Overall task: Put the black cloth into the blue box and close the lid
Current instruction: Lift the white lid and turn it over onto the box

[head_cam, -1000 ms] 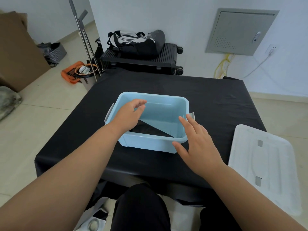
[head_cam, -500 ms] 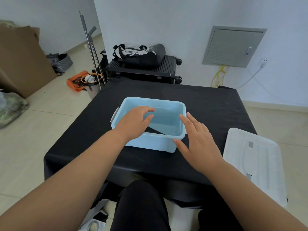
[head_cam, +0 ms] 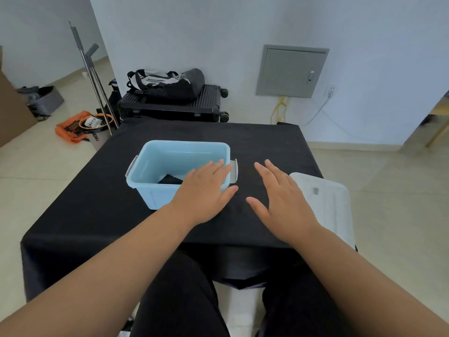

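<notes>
a table draped in black (head_cam: 97, 203) fills the middle of a pale tiled room; on it, just under the left hand (head_cam: 202, 193), sits the blue box (head_cam: 155, 166) with the black cloth (head_cam: 170, 179) lying inside. both hands are flat, fingers spread, empty. the right hand (head_cam: 283, 203) hovers beside the white lid (head_cam: 332, 205). beyond the hands, a suitcase (head_cam: 170, 105) against the wall
</notes>
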